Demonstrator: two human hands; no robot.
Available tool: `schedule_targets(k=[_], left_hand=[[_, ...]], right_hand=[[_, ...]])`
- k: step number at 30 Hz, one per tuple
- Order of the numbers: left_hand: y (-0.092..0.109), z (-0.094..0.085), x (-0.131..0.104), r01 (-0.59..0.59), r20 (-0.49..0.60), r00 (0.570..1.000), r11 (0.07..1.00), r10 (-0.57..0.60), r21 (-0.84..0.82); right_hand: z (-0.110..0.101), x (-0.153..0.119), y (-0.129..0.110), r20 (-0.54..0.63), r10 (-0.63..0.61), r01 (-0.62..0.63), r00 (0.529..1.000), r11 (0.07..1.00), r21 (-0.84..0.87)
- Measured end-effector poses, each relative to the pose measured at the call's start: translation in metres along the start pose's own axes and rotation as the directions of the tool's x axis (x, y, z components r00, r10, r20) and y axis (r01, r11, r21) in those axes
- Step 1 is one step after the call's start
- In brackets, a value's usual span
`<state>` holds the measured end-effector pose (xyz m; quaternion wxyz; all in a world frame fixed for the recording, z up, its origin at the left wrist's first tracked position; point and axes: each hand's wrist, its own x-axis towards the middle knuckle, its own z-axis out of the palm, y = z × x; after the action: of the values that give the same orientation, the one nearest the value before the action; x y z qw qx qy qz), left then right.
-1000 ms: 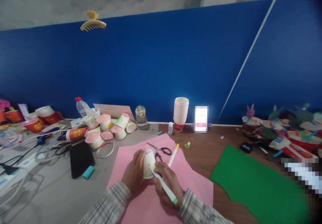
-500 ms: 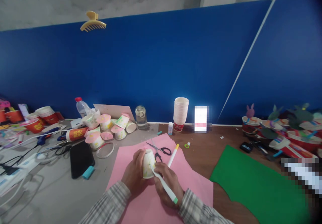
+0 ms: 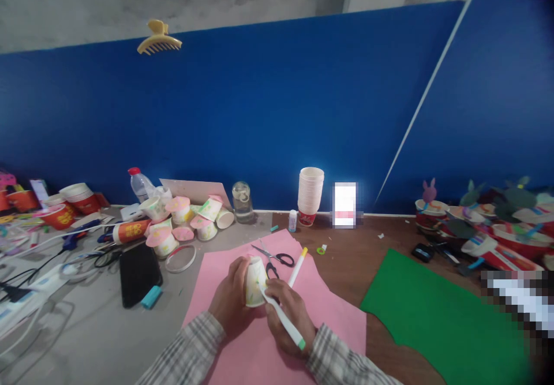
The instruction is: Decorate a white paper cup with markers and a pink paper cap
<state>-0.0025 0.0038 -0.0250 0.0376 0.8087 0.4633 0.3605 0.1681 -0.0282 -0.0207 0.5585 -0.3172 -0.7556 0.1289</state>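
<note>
My left hand (image 3: 232, 295) is closed around a white paper cup (image 3: 255, 278) with green and yellow marks, held over a pink paper sheet (image 3: 329, 316). The cup's narrower end points up. In my right hand (image 3: 291, 318) is a white marker pen (image 3: 283, 318) with a green end, its tip side against the cup's wall. The exact tip is hidden by the fingers. Just beyond the hands lie black-handled scissors (image 3: 277, 258) with their blades apart, and a second white marker (image 3: 298, 266) with a yellow end.
A tall stack of paper cups (image 3: 310, 194), a glass jar (image 3: 243, 203) and a small white bottle (image 3: 292, 220) stand at the back. Decorated cups (image 3: 203, 226) and a black phone (image 3: 141, 275) lie left. Green paper (image 3: 441, 310) lies right, beneath rabbit-topped cups (image 3: 433, 209).
The marker tip has shifted slightly on the cup's wall. Both hands keep nearly the same position, and the view has moved a little.
</note>
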Motion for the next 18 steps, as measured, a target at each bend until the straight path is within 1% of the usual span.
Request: schedule_targets(k=[4,7,18], left_hand=[[0.0001,-0.0003,-0.0002,0.011,0.015,1.000,1.000,-0.011,-0.005],[-0.0001,-0.0004,-0.0001,0.026,0.026,0.999,1.000,-0.026,-0.006],[-0.0013,0.0002,-0.0006,0.012,0.023,1.000,1.000,-0.012,-0.020]], right_hand=[[0.0009,-0.0023,0.0006,0.006,0.003,-0.003,1.000,1.000,-0.024],[0.0015,-0.0027,0.0009,-0.011,0.007,-0.007,1.000,1.000,-0.027],[0.0002,-0.0019,0.0010,0.001,0.029,-0.029,1.000,1.000,0.000]])
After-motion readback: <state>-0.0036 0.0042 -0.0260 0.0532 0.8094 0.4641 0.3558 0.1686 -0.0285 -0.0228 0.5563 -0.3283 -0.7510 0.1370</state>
